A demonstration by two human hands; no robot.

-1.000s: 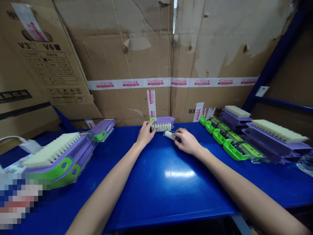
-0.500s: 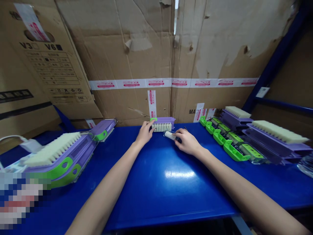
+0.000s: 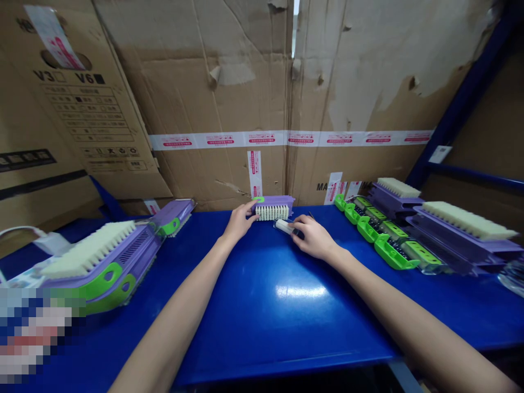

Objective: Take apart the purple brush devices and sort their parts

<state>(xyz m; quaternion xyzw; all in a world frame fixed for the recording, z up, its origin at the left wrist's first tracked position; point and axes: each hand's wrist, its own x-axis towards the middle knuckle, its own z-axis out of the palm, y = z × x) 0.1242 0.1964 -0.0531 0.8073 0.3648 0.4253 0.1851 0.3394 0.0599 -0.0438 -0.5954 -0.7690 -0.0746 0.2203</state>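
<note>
A purple brush (image 3: 272,212) with cream bristles and a green tab stands on its side at the back of the blue table. My left hand (image 3: 240,222) grips its left end, index finger on top and thumb below beside the bristles. Just in front of the brush, my right hand (image 3: 313,236) is closed around a small white piece with clear plastic (image 3: 283,226) at its tip. A dark part shows under the right fingers; its shape is mostly hidden.
Stacked purple-and-green brushes (image 3: 123,252) lie at the left near a white charger plug (image 3: 53,243). On the right are a row of green end caps with clear parts (image 3: 393,256) and purple bodies with cream bristle pads (image 3: 469,221). Cardboard (image 3: 225,98) walls the back.
My left fingers have shifted slightly left on the brush, uncovering more of its bristles. The right hand and its white piece have barely moved.
</note>
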